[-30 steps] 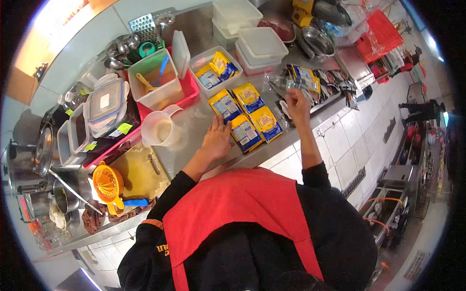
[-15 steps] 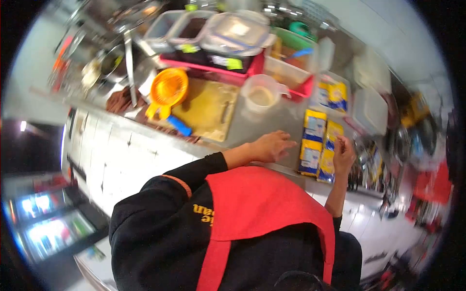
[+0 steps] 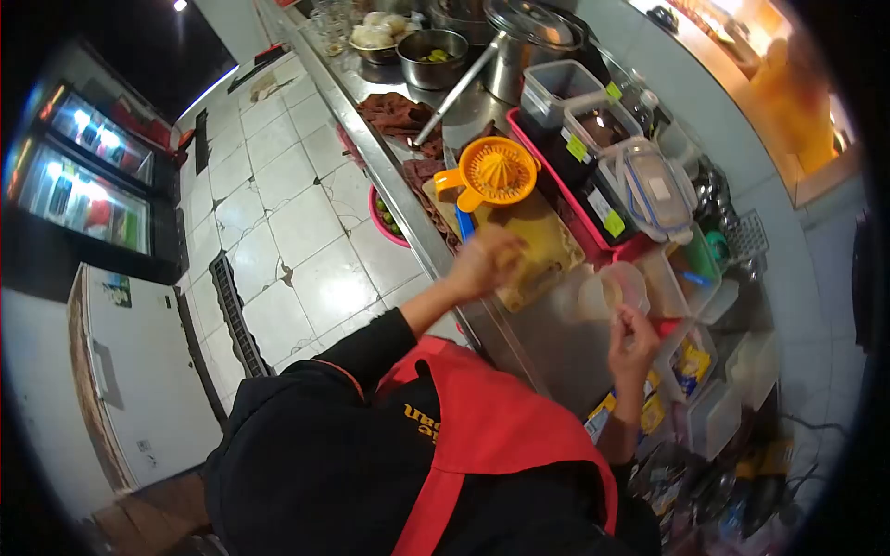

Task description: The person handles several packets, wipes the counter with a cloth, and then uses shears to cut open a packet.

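Observation:
My left hand [image 3: 487, 261], blurred by motion, hovers over the near edge of a yellowed cutting board [image 3: 547, 243], its fingers apart and nothing visible in them. Close by is a blue handle [image 3: 464, 223], partly covered by an orange citrus juicer [image 3: 499, 172] on the board. My right hand [image 3: 634, 341] has its fingertips pinched together at the near side of a clear plastic cup [image 3: 601, 293], where its handle appears to be. The fingers hide that part of the cup.
Behind the board, a pink tray [image 3: 630, 248] holds lidded containers [image 3: 654, 181]. Yellow packets [image 3: 691, 363] lie in a clear box at right. Further left are a brown cloth [image 3: 399, 119], a metal bowl [image 3: 433, 57] and a large pot [image 3: 519, 56].
The view has turned left. My left hand has moved from the bare counter to the cutting board, and my right hand from the yellow packets to the plastic cup.

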`<act>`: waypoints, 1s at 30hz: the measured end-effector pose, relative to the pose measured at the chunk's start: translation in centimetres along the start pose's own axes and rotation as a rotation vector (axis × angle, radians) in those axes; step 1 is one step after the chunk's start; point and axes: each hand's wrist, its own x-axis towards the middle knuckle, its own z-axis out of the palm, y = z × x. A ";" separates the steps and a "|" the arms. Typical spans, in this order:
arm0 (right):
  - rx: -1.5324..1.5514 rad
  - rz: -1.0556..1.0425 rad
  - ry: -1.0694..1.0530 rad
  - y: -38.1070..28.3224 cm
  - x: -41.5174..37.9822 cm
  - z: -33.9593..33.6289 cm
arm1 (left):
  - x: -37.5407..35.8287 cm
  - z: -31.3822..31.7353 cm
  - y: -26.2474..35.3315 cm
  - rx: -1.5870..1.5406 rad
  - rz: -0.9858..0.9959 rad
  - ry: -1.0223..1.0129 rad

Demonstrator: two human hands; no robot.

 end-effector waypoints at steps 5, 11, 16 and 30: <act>0.054 -0.030 -0.066 -0.7 -0.9 1.5 | 6.1 -8.5 -13.3 0.650 -0.377 0.480; 0.059 0.081 -0.166 -1.3 -1.5 0.1 | 9.3 -12.9 -24.4 0.981 -0.761 -0.138; 0.043 0.107 -0.184 -0.6 -1.5 -1.3 | 12.8 -15.6 -24.8 0.603 -0.759 0.553; 0.086 0.061 -0.162 0.1 0.1 -0.1 | 20.4 -23.5 -22.2 0.767 -0.525 0.393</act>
